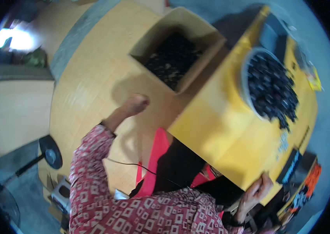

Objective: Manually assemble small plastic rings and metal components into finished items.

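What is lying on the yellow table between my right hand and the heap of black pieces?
In the head view, pale bits, too small to identify, and bare yellow tabletop lie between your right hand and the black heap.

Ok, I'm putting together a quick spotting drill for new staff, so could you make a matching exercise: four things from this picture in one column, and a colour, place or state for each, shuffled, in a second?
Column one
1. Bowl
2. Chair
3. Right hand
4. Box

Column two
A. At the near edge of the yellow table
B. Brown, open at the top, dark pieces inside
C. On the table, heaped with small black pieces
D. Bright pink

Right pairs: 1-C, 2-D, 3-A, 4-B
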The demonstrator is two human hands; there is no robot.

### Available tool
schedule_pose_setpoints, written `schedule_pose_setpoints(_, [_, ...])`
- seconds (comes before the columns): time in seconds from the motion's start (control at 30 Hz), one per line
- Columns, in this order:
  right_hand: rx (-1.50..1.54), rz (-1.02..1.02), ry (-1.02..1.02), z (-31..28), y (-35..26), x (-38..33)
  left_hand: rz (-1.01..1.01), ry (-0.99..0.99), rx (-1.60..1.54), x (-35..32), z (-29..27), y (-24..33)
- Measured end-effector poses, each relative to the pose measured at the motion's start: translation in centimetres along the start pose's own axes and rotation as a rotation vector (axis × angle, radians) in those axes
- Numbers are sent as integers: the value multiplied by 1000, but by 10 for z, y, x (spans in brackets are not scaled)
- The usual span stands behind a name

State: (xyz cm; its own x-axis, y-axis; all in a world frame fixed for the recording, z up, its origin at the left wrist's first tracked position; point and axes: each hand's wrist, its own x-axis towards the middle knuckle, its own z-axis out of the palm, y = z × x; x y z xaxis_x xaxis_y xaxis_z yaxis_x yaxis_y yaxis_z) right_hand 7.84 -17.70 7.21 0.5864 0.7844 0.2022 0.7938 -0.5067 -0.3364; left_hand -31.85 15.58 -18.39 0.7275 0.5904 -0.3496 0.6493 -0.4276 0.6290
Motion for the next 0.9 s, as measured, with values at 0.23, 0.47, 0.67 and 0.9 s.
schedule_pose_setpoints(0.23, [130, 12, 172, -1, -5, -8, -270, 28, -516, -64, -156, 171])
schedule_pose_setpoints(0.47, [296, -32, 223, 2, 6, -7, 52, -297, -637, -59, -148, 362])
schedule_pose_setpoints(0.67, [361, -79, 274, 1, 8, -10, 296, -311, -398, 35, -81, 435])
schedule_pose_setpoints(0.9, [440, -146, 277, -4, 16, -14, 310, -106, -478, 96, -40, 469])
